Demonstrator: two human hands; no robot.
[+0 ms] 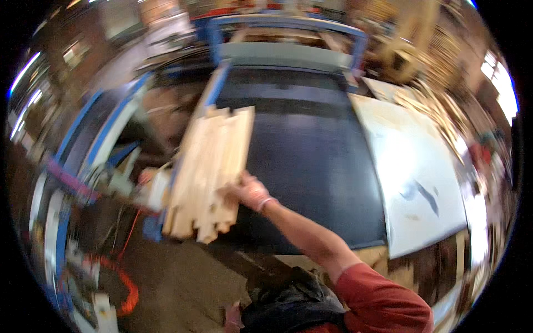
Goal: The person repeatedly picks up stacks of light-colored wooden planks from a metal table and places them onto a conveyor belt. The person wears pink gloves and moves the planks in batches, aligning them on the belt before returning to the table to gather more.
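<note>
A bundle of pale wooden slats (pixel 214 161), laid side by side with uneven ends, lies along the left edge of a wide black conveyor belt (pixel 311 161). My right arm reaches across the belt from the lower right. At its end my right hand (pixel 252 191), in what looks like a light glove, grips the right side of the slats near their close end; its fingertips are blurred. Down by my body, at the bottom of the head view, my left hand (pixel 233 317) shows only in part. It is apart from the slats, and its fingers cannot be made out.
A blue frame (pixel 286 21) spans the belt's far end. On the right lies a pale sheet-topped surface (pixel 416 172), with stacked wood strips (pixel 433 111) behind it. Another blue-edged conveyor (pixel 91 130) stands left. An orange coiled hose (pixel 130 291) hangs at lower left.
</note>
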